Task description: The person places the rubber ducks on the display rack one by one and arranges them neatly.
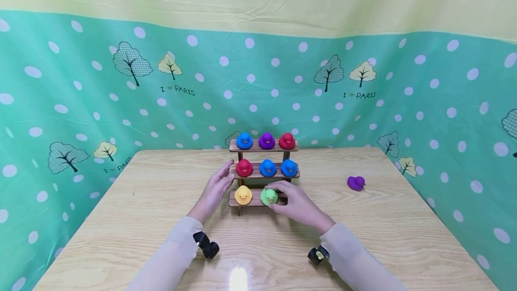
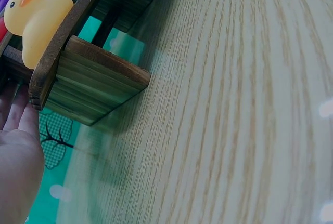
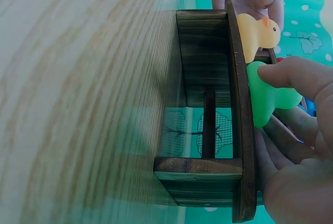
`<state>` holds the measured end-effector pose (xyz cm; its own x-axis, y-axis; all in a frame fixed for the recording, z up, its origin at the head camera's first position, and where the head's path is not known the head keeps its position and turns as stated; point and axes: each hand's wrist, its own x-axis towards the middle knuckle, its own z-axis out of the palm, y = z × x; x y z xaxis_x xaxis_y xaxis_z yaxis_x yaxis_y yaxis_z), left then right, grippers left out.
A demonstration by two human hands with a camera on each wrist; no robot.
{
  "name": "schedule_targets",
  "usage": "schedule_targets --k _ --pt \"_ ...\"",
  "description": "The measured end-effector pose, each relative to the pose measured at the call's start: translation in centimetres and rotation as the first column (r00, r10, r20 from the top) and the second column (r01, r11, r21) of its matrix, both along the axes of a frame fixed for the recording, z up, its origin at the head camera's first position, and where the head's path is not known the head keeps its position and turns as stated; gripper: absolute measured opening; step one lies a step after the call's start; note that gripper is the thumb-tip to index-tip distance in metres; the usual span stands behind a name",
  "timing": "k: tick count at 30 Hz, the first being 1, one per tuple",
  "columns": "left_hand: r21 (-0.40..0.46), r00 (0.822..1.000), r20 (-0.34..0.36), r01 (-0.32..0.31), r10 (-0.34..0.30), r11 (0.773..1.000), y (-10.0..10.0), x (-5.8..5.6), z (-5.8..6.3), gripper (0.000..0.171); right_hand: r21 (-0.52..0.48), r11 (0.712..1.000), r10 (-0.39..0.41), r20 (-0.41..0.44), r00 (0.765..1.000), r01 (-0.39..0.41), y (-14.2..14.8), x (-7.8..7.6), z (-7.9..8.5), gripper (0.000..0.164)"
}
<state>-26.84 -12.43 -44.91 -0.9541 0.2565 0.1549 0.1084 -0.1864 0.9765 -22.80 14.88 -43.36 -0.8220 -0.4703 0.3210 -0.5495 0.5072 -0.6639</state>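
Observation:
A three-tier wooden rack [image 1: 258,202] stands on the table with rubber ducks on each tier. My right hand [image 1: 298,204] pinches a green duck [image 1: 269,197] between thumb and fingers at the middle of the lowest tier. To its left on that tier sits a yellow duck [image 1: 243,195]. My left hand [image 1: 212,193] is at the rack's left side, fingers extended beside the middle tier; in the left wrist view its fingertips are partly hidden behind the rack. The middle tier carries a red duck [image 1: 244,168] and two blue ducks [image 1: 268,168].
On the top tier are a blue duck [image 1: 244,141], a purple duck [image 1: 266,141] and a red duck [image 1: 287,141]. Another purple duck [image 1: 356,183] lies on the table [image 1: 161,219] to the right. A green dotted curtain [image 1: 258,84] hangs behind and around the table.

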Motion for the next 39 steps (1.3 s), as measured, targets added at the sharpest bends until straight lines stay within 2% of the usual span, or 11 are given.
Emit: schedule_targets --k 13,26,39 --pt "-0.006 1.000 0.016 -0.004 0.004 1.000 0.0 0.1 0.1 0.056 -0.012 0.999 -0.033 0.068 0.997 0.034 -0.2 0.0 -0.1 0.045" --pt "-0.003 1.000 0.001 0.003 -0.003 1.000 0.0 0.0 0.0 0.056 0.006 0.998 -0.057 0.084 0.995 0.056 0.0 0.2 0.0 0.049" --pt "0.004 1.000 -0.004 0.008 -0.008 1.000 0.0 0.1 0.1 0.057 -0.069 0.997 -0.027 0.175 0.984 0.039 1.5 1.0 0.1 0.047"
